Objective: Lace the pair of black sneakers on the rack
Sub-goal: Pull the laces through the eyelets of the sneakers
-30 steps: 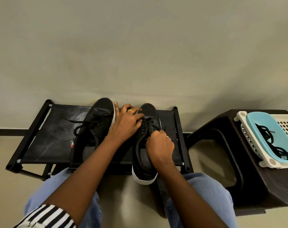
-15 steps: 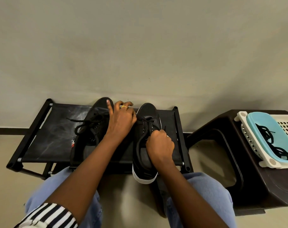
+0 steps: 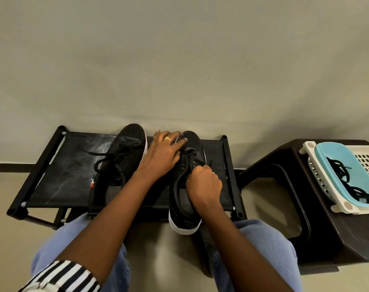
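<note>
Basket cut by right edge.

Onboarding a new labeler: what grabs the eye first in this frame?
Two hands at centre working on the right black canvas sneaker on the black fabric-topped shoe rack: the right hand pinches its black lace, and the left hand, wearing a gold ring, rests on its toe end. Beside it, the left black sneaker is already laced. Far right, a pale blue plastic tray holds more black laces.
</note>
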